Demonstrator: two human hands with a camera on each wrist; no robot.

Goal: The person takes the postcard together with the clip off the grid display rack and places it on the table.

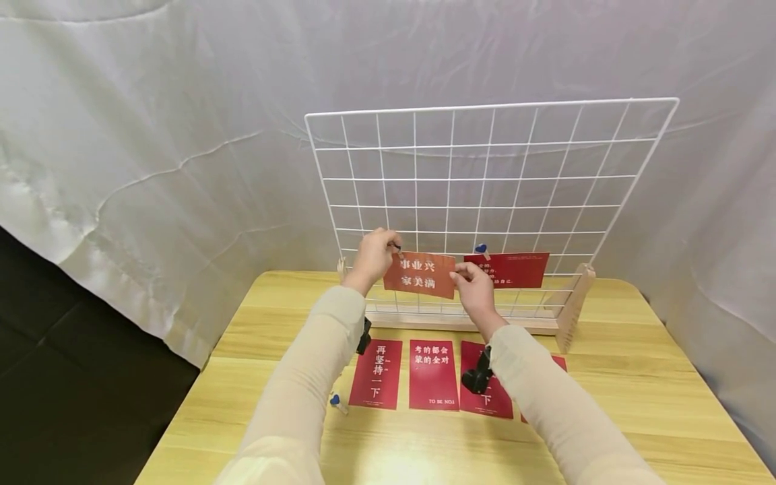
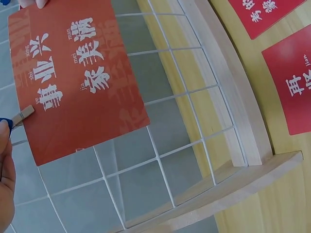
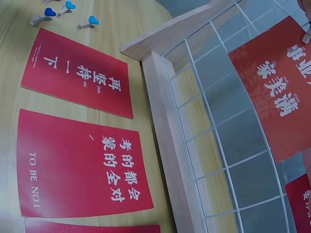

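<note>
An orange-red card with white characters lies against the white wire grid. At its upper left, my left hand pinches a small wooden clothespin with a blue end, whose tip overlaps the card's edge. My right hand holds the card's right edge between thumb and fingers. Just right of it, a dark red card hangs on the grid from a clothespin with a blue heart.
Several red cards, among them one marked TO BE NO.1, lie in a row before the grid's wooden base. Loose heart clothespins lie on the wooden table at the left. A pale curtain hangs behind.
</note>
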